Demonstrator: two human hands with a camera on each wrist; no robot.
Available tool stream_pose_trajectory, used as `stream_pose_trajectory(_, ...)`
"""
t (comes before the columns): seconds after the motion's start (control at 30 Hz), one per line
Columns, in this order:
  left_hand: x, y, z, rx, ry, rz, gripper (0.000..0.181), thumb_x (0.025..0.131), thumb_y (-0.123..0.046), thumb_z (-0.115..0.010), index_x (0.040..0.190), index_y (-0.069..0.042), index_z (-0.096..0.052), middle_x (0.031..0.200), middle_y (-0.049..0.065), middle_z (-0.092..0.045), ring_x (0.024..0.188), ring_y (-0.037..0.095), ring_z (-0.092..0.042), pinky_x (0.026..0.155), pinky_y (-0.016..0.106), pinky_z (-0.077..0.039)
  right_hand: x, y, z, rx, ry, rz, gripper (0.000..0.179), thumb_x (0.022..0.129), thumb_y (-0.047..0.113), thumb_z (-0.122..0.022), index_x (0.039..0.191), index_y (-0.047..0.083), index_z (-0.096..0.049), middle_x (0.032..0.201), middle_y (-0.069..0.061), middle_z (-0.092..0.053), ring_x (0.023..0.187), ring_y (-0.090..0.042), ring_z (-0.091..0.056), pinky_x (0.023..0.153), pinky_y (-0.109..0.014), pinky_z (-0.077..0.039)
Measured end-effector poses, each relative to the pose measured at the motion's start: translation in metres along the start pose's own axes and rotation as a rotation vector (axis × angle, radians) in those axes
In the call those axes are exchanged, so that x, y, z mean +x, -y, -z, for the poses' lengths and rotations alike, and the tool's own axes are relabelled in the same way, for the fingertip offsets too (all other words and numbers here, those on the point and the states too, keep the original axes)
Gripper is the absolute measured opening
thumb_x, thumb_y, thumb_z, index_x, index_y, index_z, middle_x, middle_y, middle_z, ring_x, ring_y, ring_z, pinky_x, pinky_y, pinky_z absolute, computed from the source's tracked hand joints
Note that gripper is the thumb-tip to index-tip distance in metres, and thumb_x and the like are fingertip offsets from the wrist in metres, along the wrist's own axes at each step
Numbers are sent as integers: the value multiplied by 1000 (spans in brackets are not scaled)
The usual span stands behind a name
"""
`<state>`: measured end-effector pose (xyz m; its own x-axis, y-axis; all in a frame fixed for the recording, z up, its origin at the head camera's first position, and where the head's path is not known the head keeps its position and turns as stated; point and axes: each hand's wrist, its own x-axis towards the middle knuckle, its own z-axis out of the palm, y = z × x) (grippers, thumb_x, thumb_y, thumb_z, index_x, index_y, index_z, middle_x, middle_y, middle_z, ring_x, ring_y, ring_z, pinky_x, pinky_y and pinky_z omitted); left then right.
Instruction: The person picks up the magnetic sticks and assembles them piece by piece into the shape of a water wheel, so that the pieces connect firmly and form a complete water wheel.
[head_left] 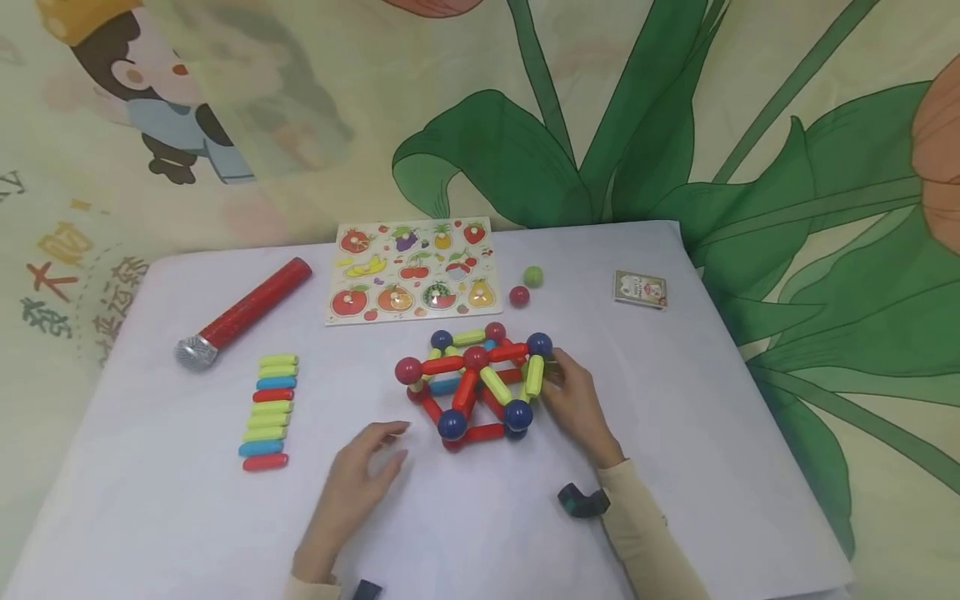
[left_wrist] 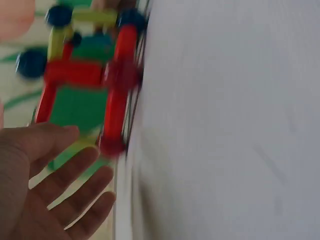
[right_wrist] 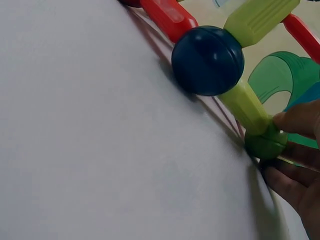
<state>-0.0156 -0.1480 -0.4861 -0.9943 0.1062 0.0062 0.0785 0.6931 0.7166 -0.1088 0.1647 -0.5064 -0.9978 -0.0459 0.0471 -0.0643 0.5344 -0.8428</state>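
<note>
A model of red, yellow-green and blue rods joined by blue, red and green balls [head_left: 476, 358] stands on the white table. My right hand [head_left: 581, 408] is at its right side. In the right wrist view, the thumb and fingers pinch a green ball [right_wrist: 266, 145] at the end of a yellow-green rod [right_wrist: 246, 107]; a large blue ball [right_wrist: 208, 60] is nearby. My left hand [head_left: 358, 475] is held off the model's front left corner, its fingers spread and holding nothing. In the left wrist view the model is blurred.
A column of several loose rods [head_left: 268, 408] lies on the left, below a red microphone-shaped tube [head_left: 255, 304]. Behind the model are a fruit puzzle board [head_left: 414, 271], a red ball [head_left: 519, 297] and a green ball [head_left: 533, 277]. A small card box [head_left: 640, 289] lies back right.
</note>
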Motion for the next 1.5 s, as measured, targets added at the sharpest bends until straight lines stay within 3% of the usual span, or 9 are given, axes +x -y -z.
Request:
stream_pose_trajectory(0.13, -21, 33, 36, 254, -210, 78, 39, 82, -3, -71, 119, -10, -61, 112, 10, -61, 106, 30, -53, 87, 53, -48, -3, -4, -1, 5, 5, -10, 40, 88, 10, -66, 126, 6, -55, 124, -15, -61, 114, -29, -61, 96, -39, -50)
stream_pose_trajectory(0.23, -35, 53, 55, 387, -280, 128, 40, 77, 5, -71, 115, -5, -62, 110, 17, -58, 100, 36, -49, 84, 55, -46, -4, -7, 0, 10, 1, 1, 39, 89, 10, -65, 126, 6, -55, 123, -13, -62, 114, -26, -60, 97, -37, -49)
stream_pose_trajectory(0.57, -38, 72, 74, 531, -256, 88, 41, 71, 12, -68, 108, -5, -63, 105, 23, -63, 95, 46, -51, 72, 57, -44, -4, -7, -2, 35, 27, 7, 39, 90, 10, -64, 127, 4, -54, 124, -14, -61, 118, -26, -57, 98, -34, -48)
stream_pose_trajectory(0.73, -39, 72, 75, 447, -232, 130, 42, 74, 10, -70, 113, -4, -61, 106, 23, -64, 91, 40, -56, 76, 53, -48, -4, -5, -4, 41, 31, 18, 40, 90, 9, -64, 128, 4, -53, 126, -14, -59, 120, -26, -56, 99, -33, -47)
stream_pose_trajectory(0.83, -35, 55, 68, 312, -291, 76, 47, 74, 6, -76, 117, -5, -61, 105, 15, -66, 91, 28, -59, 82, 26, -50, -5, -6, -4, 25, 27, 20, 40, 90, 9, -64, 128, 4, -53, 126, -14, -59, 120, -26, -56, 99, -34, -47)
stream_pose_trajectory(0.93, -21, 19, 56, 146, -334, -71, 51, 70, 4, -81, 117, -7, -63, 104, 6, -68, 90, 15, -59, 76, 6, -43, -5, -7, -3, 23, 17, 22, 38, 90, 9, -64, 127, 4, -54, 124, -13, -60, 118, -26, -57, 99, -33, -48)
stream_pose_trajectory(1.1, 7, -56, 27, -62, -194, -351, 46, 74, -3, -81, 116, -11, -66, 108, -5, -69, 94, 6, -59, 76, 19, -53, -7, -8, -5, 51, 12, 30, 38, 89, 8, -64, 126, 4, -55, 123, -13, -61, 117, -26, -58, 98, -34, -48)
stream_pose_trajectory(1.27, 25, -94, -1, -53, -54, -540, 41, 77, -12, -81, 116, -14, -67, 108, -6, -69, 95, 8, -60, 77, 26, -53, -8, -10, -7, 58, 21, 30, 39, 90, 10, -65, 127, 4, -54, 125, -14, -60, 118, -27, -58, 98, -34, -48)
stream_pose_trajectory(1.5, 34, -103, -14, 68, -51, -583, 36, 77, -16, -81, 110, -15, -70, 102, -6, -71, 97, 9, -60, 84, 29, -49, -7, -11, -2, 38, 4, 49, 38, 90, 9, -63, 127, 4, -54, 126, -14, -60, 118, -26, -58, 98, -34, -48)
